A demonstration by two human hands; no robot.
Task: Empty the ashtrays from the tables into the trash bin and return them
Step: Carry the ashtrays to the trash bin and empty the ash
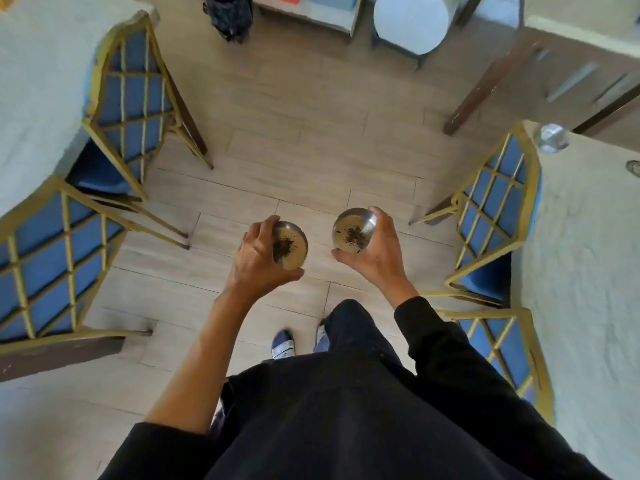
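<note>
Though round and metal, ashtrays (353, 231) ash-speckled.

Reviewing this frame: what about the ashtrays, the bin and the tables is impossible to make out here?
- Left ashtray: the left hand covers its near side, head view.
- Right ashtray: its far wall sits behind the right hand's fingers.
- Dark bag at the top edge: cut off, so whether it is the bin is unclear.
- Right table: a blurred shiny object; unidentifiable.

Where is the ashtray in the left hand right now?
In the head view, the left hand grips its ashtray above the floor between the blue chairs, just left of the other ashtray.
</note>
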